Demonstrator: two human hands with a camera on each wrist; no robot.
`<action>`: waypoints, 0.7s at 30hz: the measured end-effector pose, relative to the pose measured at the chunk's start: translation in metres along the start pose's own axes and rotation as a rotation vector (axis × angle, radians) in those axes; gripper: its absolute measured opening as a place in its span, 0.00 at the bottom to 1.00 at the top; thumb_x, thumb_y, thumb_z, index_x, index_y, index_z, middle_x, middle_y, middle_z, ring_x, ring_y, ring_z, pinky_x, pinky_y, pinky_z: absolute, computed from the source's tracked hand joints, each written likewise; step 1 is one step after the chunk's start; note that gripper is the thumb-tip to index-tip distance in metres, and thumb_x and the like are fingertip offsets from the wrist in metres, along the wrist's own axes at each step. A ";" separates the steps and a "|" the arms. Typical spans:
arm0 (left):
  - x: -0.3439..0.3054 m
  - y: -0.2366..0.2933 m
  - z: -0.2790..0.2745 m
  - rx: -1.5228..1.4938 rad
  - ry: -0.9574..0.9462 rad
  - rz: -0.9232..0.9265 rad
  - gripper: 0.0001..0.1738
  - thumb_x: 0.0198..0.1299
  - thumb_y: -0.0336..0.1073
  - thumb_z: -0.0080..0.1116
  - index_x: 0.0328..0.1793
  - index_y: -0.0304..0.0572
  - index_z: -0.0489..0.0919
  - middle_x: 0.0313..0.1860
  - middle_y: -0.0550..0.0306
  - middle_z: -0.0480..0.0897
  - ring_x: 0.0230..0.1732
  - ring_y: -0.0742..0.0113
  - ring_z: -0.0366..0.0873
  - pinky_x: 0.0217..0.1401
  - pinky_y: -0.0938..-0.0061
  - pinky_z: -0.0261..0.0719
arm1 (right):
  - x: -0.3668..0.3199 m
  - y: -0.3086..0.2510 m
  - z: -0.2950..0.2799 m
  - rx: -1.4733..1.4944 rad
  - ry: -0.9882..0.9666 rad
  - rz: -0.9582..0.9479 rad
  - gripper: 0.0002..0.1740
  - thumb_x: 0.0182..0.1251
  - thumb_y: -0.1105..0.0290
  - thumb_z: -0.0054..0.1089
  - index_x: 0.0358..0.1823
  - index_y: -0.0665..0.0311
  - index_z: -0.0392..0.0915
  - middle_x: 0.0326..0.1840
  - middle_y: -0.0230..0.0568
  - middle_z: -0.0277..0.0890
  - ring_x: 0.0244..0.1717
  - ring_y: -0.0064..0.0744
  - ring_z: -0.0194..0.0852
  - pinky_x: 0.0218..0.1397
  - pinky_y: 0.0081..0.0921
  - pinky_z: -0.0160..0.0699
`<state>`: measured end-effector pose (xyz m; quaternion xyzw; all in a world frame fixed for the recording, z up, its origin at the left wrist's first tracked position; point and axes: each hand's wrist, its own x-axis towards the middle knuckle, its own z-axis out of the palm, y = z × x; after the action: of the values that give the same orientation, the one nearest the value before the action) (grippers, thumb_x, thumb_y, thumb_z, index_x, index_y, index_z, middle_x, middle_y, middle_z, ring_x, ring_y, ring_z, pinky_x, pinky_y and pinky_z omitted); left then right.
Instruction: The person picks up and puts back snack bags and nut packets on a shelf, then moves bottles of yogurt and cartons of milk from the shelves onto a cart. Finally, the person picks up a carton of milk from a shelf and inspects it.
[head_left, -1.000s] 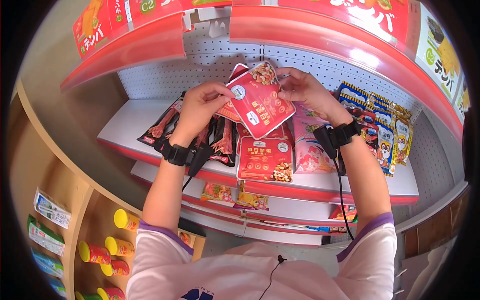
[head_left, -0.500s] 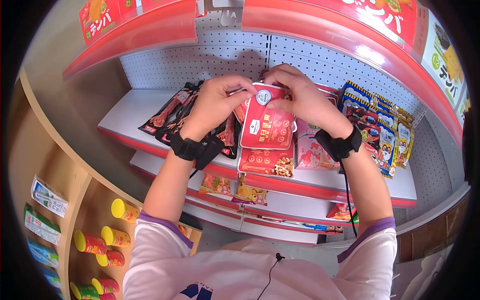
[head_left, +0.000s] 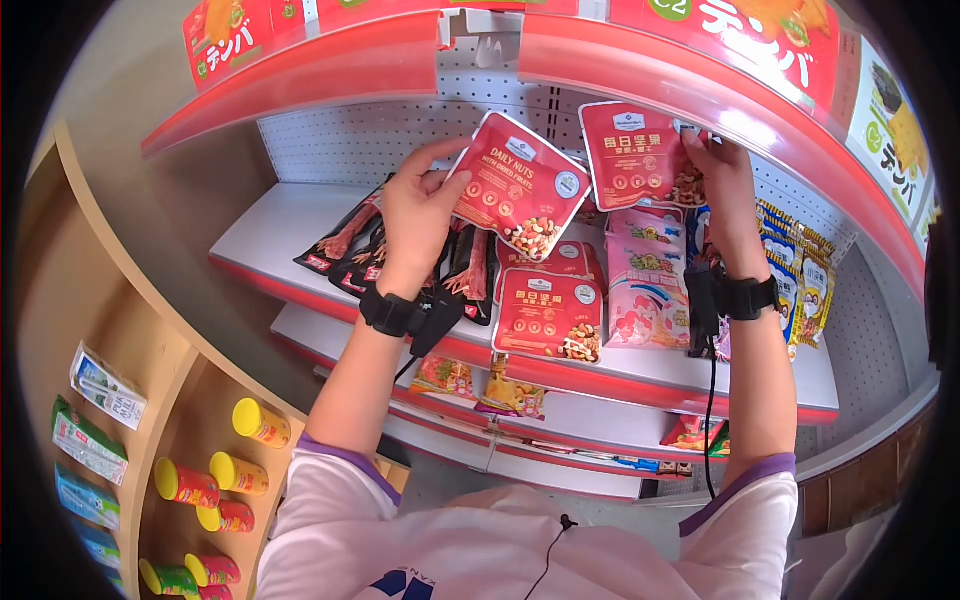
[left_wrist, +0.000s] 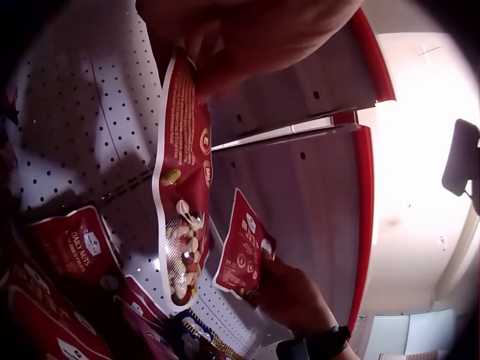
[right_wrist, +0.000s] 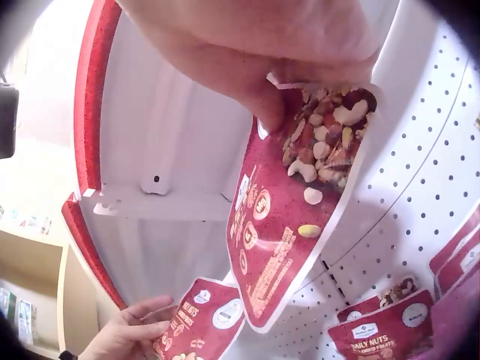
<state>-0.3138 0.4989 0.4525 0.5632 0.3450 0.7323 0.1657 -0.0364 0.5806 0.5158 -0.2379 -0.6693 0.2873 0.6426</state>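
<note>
My left hand (head_left: pixel 416 215) pinches a red bag of nuts (head_left: pixel 522 185) by its left edge, thumb on the front; "Daily Nuts" reads upright on it. At the right, my right hand (head_left: pixel 728 195) grips a second red nut bag (head_left: pixel 640 155) by its right edge, Chinese print facing me. Both bags are held up above the shelf, side by side. Below them, another red nut bag (head_left: pixel 548 315) lies at the shelf's front, with more of the same kind behind it. The right wrist view shows nuts through the window of the right bag (right_wrist: pixel 322 142) under my thumb.
Black snack packs (head_left: pixel 345 235) lie left of the nut bags, pink bags (head_left: pixel 645 275) to their right, and blue-yellow packs (head_left: pixel 815 285) farther right. An upper shelf with a red edge (head_left: pixel 300 85) overhangs the hands. Wooden shelving with yellow-lidded cans (head_left: pixel 240 472) stands at lower left.
The two nut bags, earlier overlapped between my hands, are now apart. The right hand has moved right with one bag; the left hand's bag is now turned with its print upright.
</note>
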 end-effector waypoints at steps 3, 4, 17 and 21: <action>-0.004 -0.003 0.001 -0.010 0.005 -0.107 0.14 0.57 0.19 0.53 0.50 0.32 0.77 0.50 0.53 0.78 0.38 0.76 0.79 0.41 0.84 0.77 | -0.006 0.000 -0.002 0.040 0.028 0.100 0.12 0.65 0.71 0.56 0.47 0.69 0.72 0.39 0.34 0.77 0.37 0.20 0.74 0.43 0.20 0.70; -0.006 -0.003 0.004 -0.041 0.026 -0.093 0.13 0.57 0.19 0.52 0.49 0.32 0.77 0.50 0.54 0.77 0.40 0.75 0.78 0.43 0.84 0.76 | -0.008 0.000 -0.003 0.062 0.021 0.173 0.11 0.65 0.71 0.56 0.46 0.68 0.72 0.37 0.35 0.76 0.37 0.20 0.74 0.43 0.20 0.70; -0.014 -0.012 0.027 -0.241 0.135 -0.072 0.09 0.57 0.18 0.51 0.44 0.32 0.72 0.43 0.58 0.71 0.40 0.77 0.75 0.43 0.84 0.73 | -0.026 0.022 0.015 0.524 -0.033 0.554 0.20 0.69 0.70 0.50 0.59 0.68 0.59 0.54 0.47 0.70 0.52 0.34 0.73 0.56 0.30 0.72; -0.025 0.001 0.051 -0.118 0.244 0.101 0.11 0.57 0.19 0.54 0.45 0.34 0.70 0.37 0.60 0.71 0.35 0.79 0.74 0.36 0.85 0.72 | -0.041 0.013 0.033 0.882 -0.339 0.678 0.20 0.72 0.69 0.43 0.61 0.68 0.57 0.59 0.48 0.67 0.60 0.39 0.67 0.64 0.40 0.66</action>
<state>-0.2584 0.4987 0.4414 0.4759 0.2902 0.8218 0.1181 -0.0670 0.5593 0.4768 -0.0996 -0.4664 0.7628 0.4367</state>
